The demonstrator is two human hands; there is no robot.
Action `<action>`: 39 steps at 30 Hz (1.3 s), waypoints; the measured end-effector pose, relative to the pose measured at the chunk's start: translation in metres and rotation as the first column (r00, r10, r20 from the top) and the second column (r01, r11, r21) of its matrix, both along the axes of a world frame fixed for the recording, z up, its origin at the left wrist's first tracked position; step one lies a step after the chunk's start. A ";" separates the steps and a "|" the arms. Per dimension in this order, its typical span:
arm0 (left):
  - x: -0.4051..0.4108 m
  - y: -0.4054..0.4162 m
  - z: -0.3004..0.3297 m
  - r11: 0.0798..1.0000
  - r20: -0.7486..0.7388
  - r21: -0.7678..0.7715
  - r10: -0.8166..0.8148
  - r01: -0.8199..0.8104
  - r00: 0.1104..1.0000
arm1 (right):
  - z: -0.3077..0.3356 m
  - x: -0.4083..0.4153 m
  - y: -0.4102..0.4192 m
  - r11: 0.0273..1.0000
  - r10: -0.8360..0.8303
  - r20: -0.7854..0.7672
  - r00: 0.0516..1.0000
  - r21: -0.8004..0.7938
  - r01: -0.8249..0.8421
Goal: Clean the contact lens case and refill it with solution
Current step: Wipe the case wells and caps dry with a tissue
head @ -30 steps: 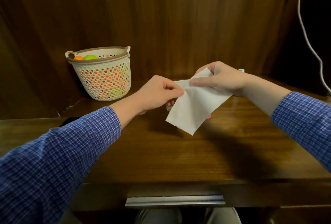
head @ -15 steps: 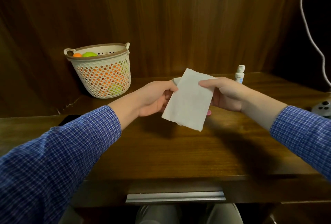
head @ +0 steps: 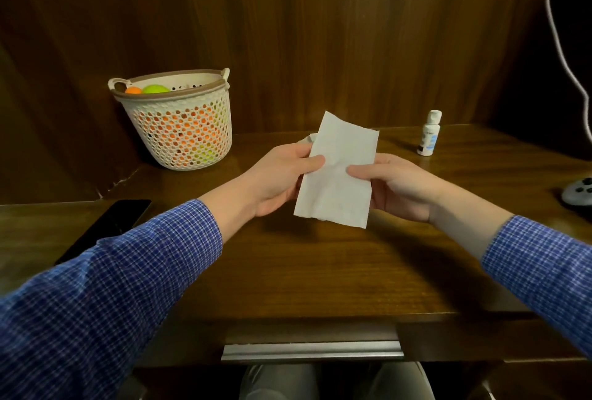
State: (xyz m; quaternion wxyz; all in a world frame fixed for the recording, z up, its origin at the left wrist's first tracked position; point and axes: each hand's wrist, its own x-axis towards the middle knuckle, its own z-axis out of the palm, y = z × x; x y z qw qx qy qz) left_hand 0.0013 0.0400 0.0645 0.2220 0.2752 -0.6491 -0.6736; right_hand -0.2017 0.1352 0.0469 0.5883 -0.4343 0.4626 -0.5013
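Observation:
A white folded tissue (head: 336, 172) is held upright above the middle of the wooden desk (head: 304, 271). My left hand (head: 282, 182) pinches its left edge between thumb and fingers. My right hand (head: 397, 188) pinches its right edge with the thumb on the front. A small white solution bottle (head: 428, 134) with a blue label stands upright on the desk behind and to the right of my right hand. The contact lens case is hidden behind the tissue; a bit of white (head: 309, 138) peeks out at the tissue's upper left.
A perforated cream basket (head: 179, 124) with orange and green balls stands at the back left. A dark phone (head: 105, 226) lies flat on the left. A white device (head: 578, 193) sits at the right edge, a white cable (head: 559, 41) hangs above it. A metal drawer handle (head: 312, 350) lies below the desk's front edge.
Both hands have drawn nearer and lower with the tissue, which turned from slanted to nearly upright. My right hand moved off the solution bottle's line of sight, so the bottle shows now.

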 end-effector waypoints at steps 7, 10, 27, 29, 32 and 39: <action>0.009 -0.004 -0.014 0.998 0.046 -0.050 -0.022 0.024 0.999 | -0.006 -0.003 0.003 0.989 -0.123 0.016 0.992 -0.084 0.124; 0.012 -0.006 -0.017 0.999 -0.004 0.017 -0.051 0.051 0.999 | -0.007 -0.005 0.005 0.982 -0.085 -0.011 0.996 -0.172 0.081; 0.007 0.003 -0.024 0.954 0.129 -0.281 0.142 -0.101 0.981 | -0.010 -0.009 0.007 0.938 -0.273 -0.571 0.774 -0.337 0.082; 0.001 0.006 -0.024 0.950 0.146 -0.276 0.190 -0.145 0.971 | -0.014 -0.008 0.004 0.913 -0.351 -0.561 0.750 -0.382 0.141; -0.006 0.010 -0.023 0.961 0.164 -0.194 0.228 -0.195 0.960 | -0.020 -0.006 -0.001 0.879 -0.439 -0.544 0.715 -0.426 0.216; -0.015 0.025 -0.015 0.984 0.124 0.158 0.062 -0.081 0.990 | -0.029 0.003 -0.008 0.810 -0.550 -0.522 0.652 -0.523 0.264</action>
